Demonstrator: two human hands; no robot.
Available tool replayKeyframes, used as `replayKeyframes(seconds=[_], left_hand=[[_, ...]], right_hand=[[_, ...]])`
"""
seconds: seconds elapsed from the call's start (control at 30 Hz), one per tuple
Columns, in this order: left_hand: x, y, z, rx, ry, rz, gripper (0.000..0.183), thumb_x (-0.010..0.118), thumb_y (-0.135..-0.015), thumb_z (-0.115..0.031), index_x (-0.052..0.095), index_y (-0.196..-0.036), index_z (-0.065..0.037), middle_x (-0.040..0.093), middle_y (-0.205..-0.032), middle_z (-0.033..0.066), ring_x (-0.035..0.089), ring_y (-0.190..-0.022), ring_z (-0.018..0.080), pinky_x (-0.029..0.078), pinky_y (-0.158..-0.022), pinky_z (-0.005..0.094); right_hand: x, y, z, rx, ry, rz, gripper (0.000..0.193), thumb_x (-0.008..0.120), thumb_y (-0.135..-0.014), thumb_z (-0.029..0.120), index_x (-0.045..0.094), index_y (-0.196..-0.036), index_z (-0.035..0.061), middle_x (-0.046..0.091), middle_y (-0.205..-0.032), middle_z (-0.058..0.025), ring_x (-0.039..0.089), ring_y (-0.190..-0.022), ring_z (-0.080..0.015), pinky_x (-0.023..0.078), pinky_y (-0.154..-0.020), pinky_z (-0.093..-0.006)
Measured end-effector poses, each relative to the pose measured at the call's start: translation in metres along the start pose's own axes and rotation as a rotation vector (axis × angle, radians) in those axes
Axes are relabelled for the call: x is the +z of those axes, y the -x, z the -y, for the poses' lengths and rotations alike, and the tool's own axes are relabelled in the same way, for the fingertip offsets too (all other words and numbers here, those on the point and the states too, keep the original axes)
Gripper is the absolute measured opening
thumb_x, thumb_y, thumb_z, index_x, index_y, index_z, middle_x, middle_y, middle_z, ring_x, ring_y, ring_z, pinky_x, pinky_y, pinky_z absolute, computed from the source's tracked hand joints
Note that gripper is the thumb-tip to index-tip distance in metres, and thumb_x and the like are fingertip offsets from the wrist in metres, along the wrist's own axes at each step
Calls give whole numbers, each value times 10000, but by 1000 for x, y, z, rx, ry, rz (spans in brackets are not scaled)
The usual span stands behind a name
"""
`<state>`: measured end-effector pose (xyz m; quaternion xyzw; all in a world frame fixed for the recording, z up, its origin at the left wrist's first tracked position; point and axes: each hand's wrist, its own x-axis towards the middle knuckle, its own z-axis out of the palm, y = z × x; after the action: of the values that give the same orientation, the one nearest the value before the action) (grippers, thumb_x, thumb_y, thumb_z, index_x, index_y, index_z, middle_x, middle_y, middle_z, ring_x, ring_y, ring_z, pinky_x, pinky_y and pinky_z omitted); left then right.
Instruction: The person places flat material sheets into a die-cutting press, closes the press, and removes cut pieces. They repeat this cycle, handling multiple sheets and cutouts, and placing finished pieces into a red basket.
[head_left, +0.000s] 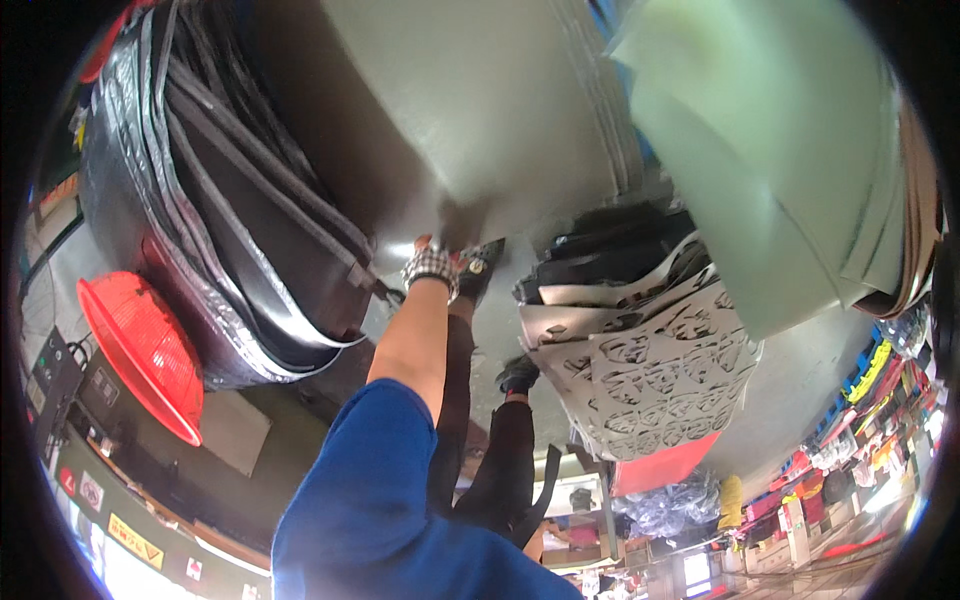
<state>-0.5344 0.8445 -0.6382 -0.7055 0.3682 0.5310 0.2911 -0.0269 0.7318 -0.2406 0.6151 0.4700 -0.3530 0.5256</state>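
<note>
My left hand (432,262), with a black-and-white checkered covering at the wrist, reaches forward to the near edge of a large olive-grey sheet (480,110). A little bare skin shows at its far end, but the fingers are too small and hidden to read. Whether the hand grips the sheet or only touches it I cannot tell. Dark curved sheets (270,250) hang in a thick bundle just left of it. Of my right arm only a patch of skin (534,545) shows low down; the right hand is out of the picture.
Pale sheets with cut-out shapes (670,370) hang right of my legs, below folded pale green sheets (760,150). A red plastic basket (150,350) stands at the left. My shoes (517,375) are on the grey floor. Clear plastic bags (670,505) lie behind at lower right.
</note>
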Motion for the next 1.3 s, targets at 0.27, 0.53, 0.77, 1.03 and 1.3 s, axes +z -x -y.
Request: replayKeyframes(seconds=[0.27, 0.53, 0.77, 1.03, 1.3], left_hand=[[8, -3, 19, 11, 380, 231, 509, 627, -852, -571, 442, -835, -97, 334, -557, 16, 364, -505, 133, 332, -440, 262], [-33, 57, -35, 11, 216, 374, 297, 548, -950, -418, 573, -1004, -127, 608, -822, 44, 495, -574, 177, 434, -466, 271], [-1, 228, 39, -106, 360, 714, 447, 560, -925, -486, 495, -1127, -93, 574, -926, 76, 439, -596, 166, 432, -541, 293], [-69, 373, 45, 868, -685, 277, 703, 518, -895, -592, 638, -661, 60, 656, -616, 128, 621, -541, 227, 499, -587, 363], [-214, 455, -19, 1946, -2073, 88, 450, 477, -946, -374, 493, -1308, -107, 643, -715, 211, 624, -625, 384, 489, -600, 482]], right_hand=[[3, -11, 21, 120, 148, -73, 464, 571, -812, 193, 484, -1261, 113, 587, -1091, -290, 580, -1003, -472, 483, -861, -527], [-90, -88, 119, -147, 91, -200, 452, 581, -813, 200, 507, -1246, 96, 592, -1100, -281, 584, -1010, -457, 485, -863, -519], [-168, -100, 191, -369, 92, -298, 443, 590, -813, 207, 527, -1234, 82, 597, -1107, -273, 588, -1016, -443, 487, -865, -513], [-233, -88, 213, -593, 51, -357, 435, 601, -814, 214, 550, -1219, 65, 602, -1116, -264, 593, -1022, -428, 489, -867, -505], [-273, -117, 85, -649, -59, -335, 429, 611, -814, 222, 573, -1205, 49, 608, -1125, -255, 598, -1029, -413, 492, -869, -498]])
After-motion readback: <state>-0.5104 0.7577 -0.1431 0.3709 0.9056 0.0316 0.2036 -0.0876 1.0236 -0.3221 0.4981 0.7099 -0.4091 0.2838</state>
